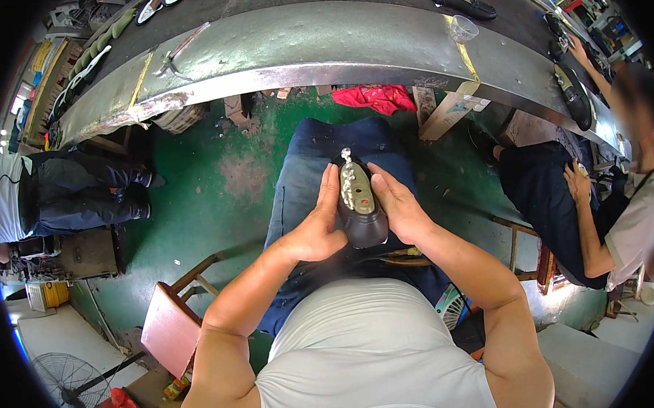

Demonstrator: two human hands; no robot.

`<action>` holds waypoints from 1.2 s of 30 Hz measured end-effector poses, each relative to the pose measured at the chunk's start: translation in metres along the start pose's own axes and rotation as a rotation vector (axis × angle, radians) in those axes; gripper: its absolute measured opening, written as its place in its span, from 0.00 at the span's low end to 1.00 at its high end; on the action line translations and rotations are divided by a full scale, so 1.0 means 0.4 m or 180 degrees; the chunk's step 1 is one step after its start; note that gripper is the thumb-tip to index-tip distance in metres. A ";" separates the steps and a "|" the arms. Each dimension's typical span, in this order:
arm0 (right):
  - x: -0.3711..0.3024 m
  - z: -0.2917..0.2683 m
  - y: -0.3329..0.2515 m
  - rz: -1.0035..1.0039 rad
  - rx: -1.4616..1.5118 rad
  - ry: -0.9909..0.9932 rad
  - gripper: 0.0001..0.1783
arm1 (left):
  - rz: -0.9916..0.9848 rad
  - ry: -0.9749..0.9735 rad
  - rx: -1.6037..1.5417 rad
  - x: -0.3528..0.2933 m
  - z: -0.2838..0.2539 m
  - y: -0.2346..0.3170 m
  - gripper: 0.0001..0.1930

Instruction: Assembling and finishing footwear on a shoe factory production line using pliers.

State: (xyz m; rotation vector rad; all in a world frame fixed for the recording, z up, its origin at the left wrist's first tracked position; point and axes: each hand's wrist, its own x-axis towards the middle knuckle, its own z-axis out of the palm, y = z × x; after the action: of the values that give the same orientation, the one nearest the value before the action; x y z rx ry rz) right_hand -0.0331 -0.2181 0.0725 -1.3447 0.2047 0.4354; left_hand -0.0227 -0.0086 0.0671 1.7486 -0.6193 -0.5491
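A dark shoe (364,228) is held bottom side up above my lap, between my two palms. Its underside is olive green, with a lumpy white strip along the left edge, dark holes and a small orange-red spot. My left hand (319,228) presses along the shoe's left side, fingers straight and pointing away from me. Along the opposite side lies my right hand (400,209), its fingers also stretched forward. The palm sides of both hands are hidden against the shoe. Blue trousers (295,183) cover my legs beneath it.
Ahead runs a long metal-edged bench (276,53), bearing a thin tool (182,51), a clear plastic cup (463,29) and a dark shoe (463,1). Red cloth (375,98) lies under it. A co-worker (637,212) sits at right; another person's legs (85,189) show at left, beyond a chair (173,327).
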 end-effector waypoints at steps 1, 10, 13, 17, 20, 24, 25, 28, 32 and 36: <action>0.006 -0.004 0.006 -0.0212 -0.0308 0.0005 0.36 | -0.0017 -0.0008 -0.0130 0.005 0.000 -0.003 0.58; 0.034 -0.015 -0.009 -0.1215 -0.0503 -0.0101 0.37 | 0.0378 0.0098 0.0389 0.044 -0.043 0.059 0.60; 0.053 -0.026 0.001 -0.1472 -0.0290 -0.0108 0.40 | 0.0475 0.0037 0.0335 0.056 -0.062 0.089 0.58; 0.066 -0.030 -0.003 -0.1930 -0.0159 -0.0135 0.40 | 0.0645 0.0178 -0.0163 0.058 -0.060 0.102 0.52; 0.066 -0.024 -0.020 -0.2095 -0.0166 -0.0070 0.39 | 0.0489 0.0771 -0.0156 0.039 -0.025 0.163 0.46; 0.084 -0.010 0.010 -0.2309 -0.0700 0.0332 0.37 | 0.0432 0.1428 0.0616 0.002 0.043 0.144 0.37; 0.084 -0.014 0.011 -0.2333 -0.0764 0.0390 0.36 | 0.0348 0.1881 0.0233 0.018 0.065 0.158 0.26; 0.098 -0.001 -0.026 -0.2497 -0.0814 0.0446 0.34 | 0.0530 0.1651 0.0427 0.042 0.037 0.089 0.13; 0.127 -0.016 -0.112 -0.2317 -0.0305 0.0312 0.32 | 0.0387 0.0431 -0.2359 0.094 -0.040 0.127 0.09; 0.214 -0.056 -0.230 -0.2032 -0.0364 0.0521 0.27 | 0.0050 -0.0032 -0.2594 0.131 -0.079 0.218 0.19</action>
State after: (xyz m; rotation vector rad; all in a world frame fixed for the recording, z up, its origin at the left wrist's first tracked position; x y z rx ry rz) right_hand 0.0850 -0.2387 0.1167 -1.4737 -0.1208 -0.2030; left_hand 0.0260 -0.0390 0.1567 0.9705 -0.3364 -0.6787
